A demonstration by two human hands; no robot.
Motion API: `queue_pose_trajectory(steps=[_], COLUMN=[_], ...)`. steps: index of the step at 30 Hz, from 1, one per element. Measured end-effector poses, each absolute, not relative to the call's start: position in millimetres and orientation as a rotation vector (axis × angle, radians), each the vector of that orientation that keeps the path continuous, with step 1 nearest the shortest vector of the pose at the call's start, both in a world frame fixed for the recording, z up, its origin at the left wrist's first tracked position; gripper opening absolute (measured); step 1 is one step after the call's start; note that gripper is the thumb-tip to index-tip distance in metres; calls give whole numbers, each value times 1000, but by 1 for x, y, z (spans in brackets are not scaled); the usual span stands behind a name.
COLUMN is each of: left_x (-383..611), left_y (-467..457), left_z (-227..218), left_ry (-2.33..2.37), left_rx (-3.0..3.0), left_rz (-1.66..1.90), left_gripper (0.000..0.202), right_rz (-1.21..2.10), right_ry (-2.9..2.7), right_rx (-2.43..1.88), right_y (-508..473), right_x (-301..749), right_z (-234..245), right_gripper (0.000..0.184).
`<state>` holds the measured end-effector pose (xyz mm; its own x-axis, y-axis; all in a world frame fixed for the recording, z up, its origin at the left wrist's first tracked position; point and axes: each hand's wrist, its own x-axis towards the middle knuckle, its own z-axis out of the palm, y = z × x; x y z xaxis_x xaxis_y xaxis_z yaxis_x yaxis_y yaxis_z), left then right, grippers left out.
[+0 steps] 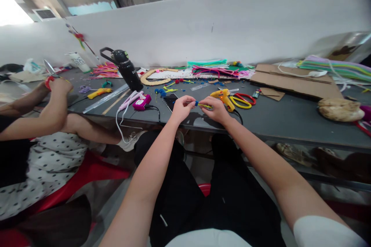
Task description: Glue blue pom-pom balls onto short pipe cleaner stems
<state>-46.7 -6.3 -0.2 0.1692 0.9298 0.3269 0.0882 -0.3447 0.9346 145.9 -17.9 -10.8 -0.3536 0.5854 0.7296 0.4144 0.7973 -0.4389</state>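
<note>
Over the front edge of the grey table, my left hand (182, 109) and my right hand (215, 109) come close together with fingers pinched. Between them runs a short yellow-green pipe cleaner (205, 105) with a small blue piece (196, 103) at its left end. My left fingertips are at the blue end, while my right fingers grip the yellow-green stem. A dark phone (171, 101) lies just left of my left hand. Beside my right hand rests a yellow glue gun (224, 98), with red and yellow-handled scissors (243, 101) to its right.
A black bottle (127, 70), a magenta box (142, 102) and a pink-white glue gun (131, 100) stand or lie leftward. Pipe cleaner bundles (206, 63) and cardboard (295, 81) line the back. At far left, a co-worker's hand (60, 87) holds scissors (50, 68).
</note>
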Motion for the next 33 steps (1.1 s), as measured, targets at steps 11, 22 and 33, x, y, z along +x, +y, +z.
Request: queue_pose_trajectory(steps=[11, 22, 33], left_x=[-46, -45, -48], left_y=[-8, -12, -9], left_z=[2, 6, 6], left_ry=[1001, 1003, 1018], left_rx=[1576, 1527, 1609], left_rz=[1282, 1276, 1317], left_gripper=[17, 16, 16], right_rz=[91, -38, 147], right_ry=[-2057, -2094, -1949], right_rx=[-793, -871, -888], right_y=[-20, -20, -22], right_x=[145, 144, 142], right_z=[-10, -13, -12], right_gripper=[18, 22, 19])
